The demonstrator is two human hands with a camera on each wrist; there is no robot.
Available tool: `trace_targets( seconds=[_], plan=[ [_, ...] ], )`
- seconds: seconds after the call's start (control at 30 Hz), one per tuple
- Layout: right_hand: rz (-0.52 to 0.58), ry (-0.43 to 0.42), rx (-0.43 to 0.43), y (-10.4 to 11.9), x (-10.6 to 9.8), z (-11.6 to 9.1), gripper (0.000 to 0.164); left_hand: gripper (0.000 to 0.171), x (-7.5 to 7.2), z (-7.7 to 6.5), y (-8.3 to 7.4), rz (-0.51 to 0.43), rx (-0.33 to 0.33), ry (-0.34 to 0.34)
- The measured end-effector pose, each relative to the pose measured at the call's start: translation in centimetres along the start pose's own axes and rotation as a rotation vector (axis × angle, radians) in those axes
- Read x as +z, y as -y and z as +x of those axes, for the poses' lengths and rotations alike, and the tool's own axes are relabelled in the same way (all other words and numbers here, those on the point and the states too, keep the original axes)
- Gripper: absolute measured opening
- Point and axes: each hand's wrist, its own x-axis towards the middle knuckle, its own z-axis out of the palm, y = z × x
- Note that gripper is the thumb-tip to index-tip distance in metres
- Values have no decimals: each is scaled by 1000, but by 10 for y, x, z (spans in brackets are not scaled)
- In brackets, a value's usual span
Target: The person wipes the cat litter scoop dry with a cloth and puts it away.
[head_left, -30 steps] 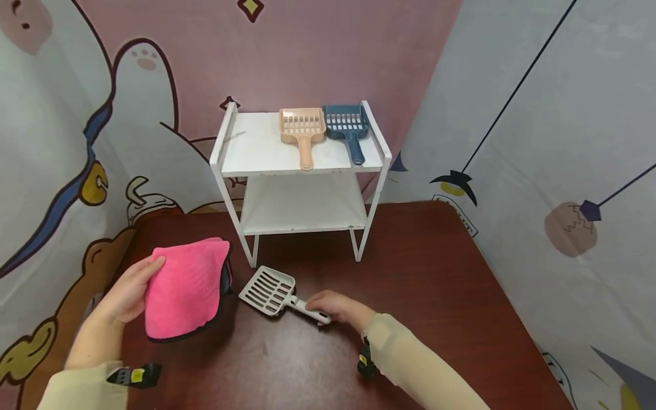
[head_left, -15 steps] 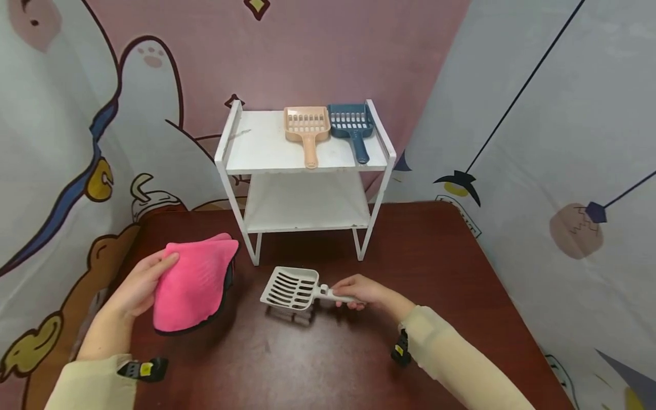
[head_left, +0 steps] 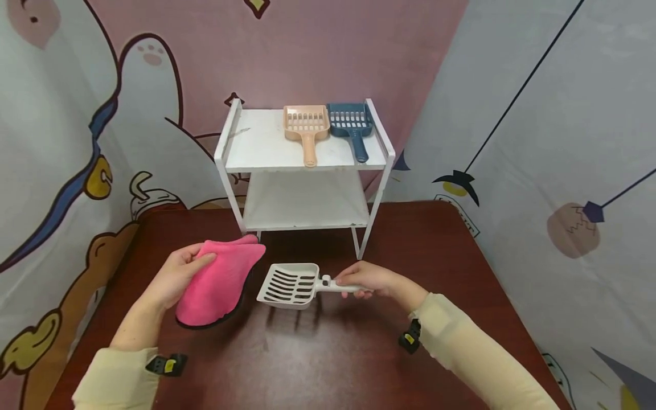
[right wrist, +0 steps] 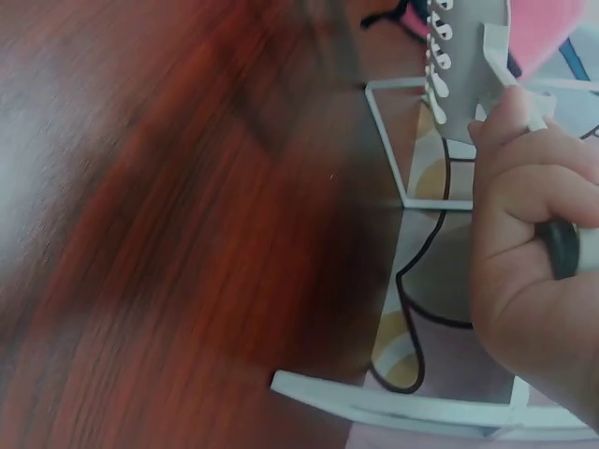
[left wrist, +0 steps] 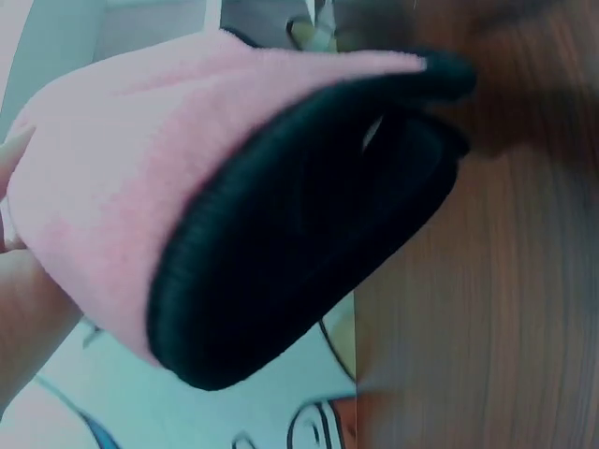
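My left hand (head_left: 176, 276) pinches a folded cloth (head_left: 222, 282), pink on the outside with a dark side and edge, by its left end. In the left wrist view the cloth (left wrist: 140, 178) hangs folded over, its dark inner side open toward the camera. My right hand (head_left: 371, 278) grips the handle of a pale grey slotted litter scoop (head_left: 289, 287), held above the table with its head pointing left toward the cloth. A small gap separates cloth and scoop. In the right wrist view, curled fingers (right wrist: 533, 196) wrap the scoop's handle.
Behind my hands stands a white two-tier shelf (head_left: 307, 219). On its top tier lie a peach scoop (head_left: 307, 128) and a dark blue scoop (head_left: 352, 128), side by side. The brown table (head_left: 435, 341) meets patterned curtains (head_left: 538, 142) at the back and sides.
My right hand has lifted the litter scoop off the table and turned it level, moving rightward. My left hand has brought the cloth to the right, closer to the scoop's head.
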Motion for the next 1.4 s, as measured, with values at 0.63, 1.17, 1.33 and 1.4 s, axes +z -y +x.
trace_targets(
  seconds=[0.63,1.17,1.33,1.4],
  plan=[
    [104,2,-39,15,14,3,34,27,93,27,-11,526,256,397],
    [123,-7,-99,21,4,-13,34,33,86,20,-17,673,173,375],
    [120,-9,-103,20,1,-15,35,30,74,18,-16,673,169,326],
    [107,-17,-104,20,1,-16,36,30,70,17,-17,675,173,306]
  ],
)
